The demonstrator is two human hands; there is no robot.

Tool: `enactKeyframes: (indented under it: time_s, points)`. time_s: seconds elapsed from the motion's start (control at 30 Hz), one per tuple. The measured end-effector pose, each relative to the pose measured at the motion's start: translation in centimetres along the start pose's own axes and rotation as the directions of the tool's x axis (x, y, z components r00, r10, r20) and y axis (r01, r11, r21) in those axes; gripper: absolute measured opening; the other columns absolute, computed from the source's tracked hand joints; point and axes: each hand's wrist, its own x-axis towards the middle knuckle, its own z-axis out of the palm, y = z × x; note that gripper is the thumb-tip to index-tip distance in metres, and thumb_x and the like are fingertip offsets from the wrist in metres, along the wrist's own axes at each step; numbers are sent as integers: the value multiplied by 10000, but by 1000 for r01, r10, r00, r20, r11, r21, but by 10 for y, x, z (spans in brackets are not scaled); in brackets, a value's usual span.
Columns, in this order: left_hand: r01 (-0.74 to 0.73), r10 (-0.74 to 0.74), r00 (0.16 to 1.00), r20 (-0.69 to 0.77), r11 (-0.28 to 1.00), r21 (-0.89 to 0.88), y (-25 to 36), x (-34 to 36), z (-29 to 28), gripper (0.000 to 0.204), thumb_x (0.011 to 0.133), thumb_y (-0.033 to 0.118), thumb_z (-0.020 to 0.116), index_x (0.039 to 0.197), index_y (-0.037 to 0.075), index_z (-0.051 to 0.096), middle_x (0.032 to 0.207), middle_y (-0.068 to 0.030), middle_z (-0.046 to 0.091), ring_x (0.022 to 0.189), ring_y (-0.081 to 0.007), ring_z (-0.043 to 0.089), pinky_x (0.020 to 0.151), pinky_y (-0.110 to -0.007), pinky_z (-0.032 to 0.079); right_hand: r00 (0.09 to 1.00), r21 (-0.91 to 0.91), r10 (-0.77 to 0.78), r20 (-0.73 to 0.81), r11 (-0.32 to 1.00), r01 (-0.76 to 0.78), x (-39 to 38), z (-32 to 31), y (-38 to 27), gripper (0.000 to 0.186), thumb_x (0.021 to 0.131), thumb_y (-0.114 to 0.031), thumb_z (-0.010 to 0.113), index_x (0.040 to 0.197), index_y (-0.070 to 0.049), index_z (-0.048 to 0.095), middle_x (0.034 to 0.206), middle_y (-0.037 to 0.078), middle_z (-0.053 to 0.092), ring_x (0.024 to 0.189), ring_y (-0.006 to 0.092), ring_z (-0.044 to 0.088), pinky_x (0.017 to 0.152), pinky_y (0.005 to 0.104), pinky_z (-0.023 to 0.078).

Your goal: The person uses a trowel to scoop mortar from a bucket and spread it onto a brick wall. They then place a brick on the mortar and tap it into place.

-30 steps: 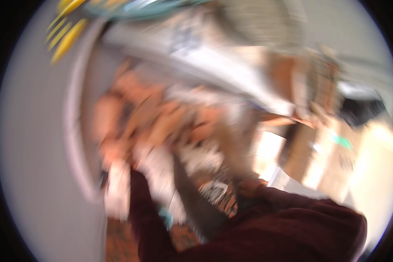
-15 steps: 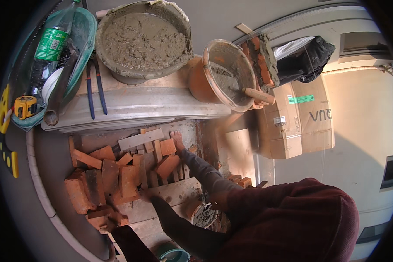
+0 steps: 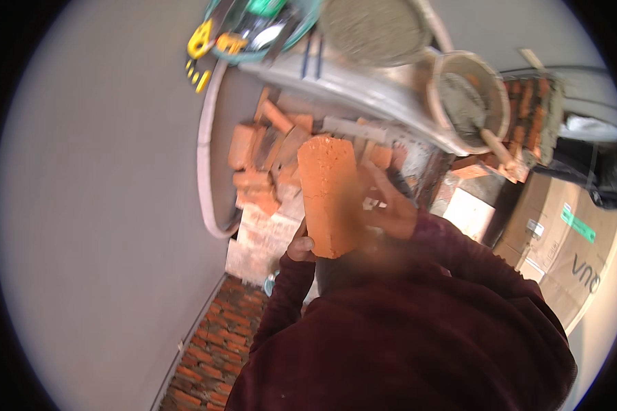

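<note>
Left grip [image 3: 299,247] clasps a brick [image 3: 325,192], right grip [image 3: 395,211] too blurred to judge, tub [image 3: 427,34] and bucket [image 3: 492,85] containing mortar [image 3: 370,27].

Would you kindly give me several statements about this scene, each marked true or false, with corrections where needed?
1. The left hand grips an orange brick near its lower end. True.
2. The right hand grasps the trowel handle. False: the hand is at the right side of the orange brick, while the trowel handle leans over the rim of the mortar bucket.
3. The cardboard box bears a green strip. True.
4. The yellow tape measure lies inside the mortar bucket. False: it lies in the teal basin.
</note>
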Motion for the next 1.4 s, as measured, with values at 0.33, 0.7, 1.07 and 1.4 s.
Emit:
enactKeyframes:
  time_s: [0.33, 0.7, 1.07, 1.4]
  points:
    - [-348, -105, 738, 667, 788, 509, 7, 141, 314, 1080, 625, 486, 821, 1420, -15, 290, 1397, -125, 338, 1280, -275, 410, 1033, -419, 386, 569, -304, -721, -395, 687, 660, -183, -151, -145, 1088, 717, -139, 781, 1490, 11, 31, 1483, 156, 278, 1366, 219, 280, 1109, 338, 246]
    - [-110, -371, 875, 312, 474, 873, 21, 235, 331, 698, 919, 288, 617, 1472, 48, 265, 1403, -170, 419, 1257, -268, 461, 1045, -405, 375, 4, -433, -482, -876, 789, 435, -411, -410, -108, 870, 729, -168, 692, 1472, -30, 262, 1239, 144, 568, 1021, 195, 605, 901, 300, 474]
    - [98, -342, 940, 7, 288, 953, 8, 265, 342, 672, 897, 286, 658, 1428, 12, 351, 1351, -129, 487, 1181, -212, 518, 974, -309, 420, 140, -183, -140, -980, 908, -376, -235, -594, -36, 952, 577, -595, 717, 1429, -329, 386, 1207, 177, 502, 1126, 314, 538, 986, 366, 431]
    - [191, -268, 960, -82, 415, 889, -6, 228, 319, 592, 928, 236, 613, 1421, 22, 364, 1333, -120, 493, 1159, -199, 526, 973, -325, 450, 167, -253, -198, -966, 851, -461, -188, -612, -45, 892, 626, -540, 721, 1425, -336, 381, 1197, 178, 486, 1112, 334, 526, 973, 395, 438]
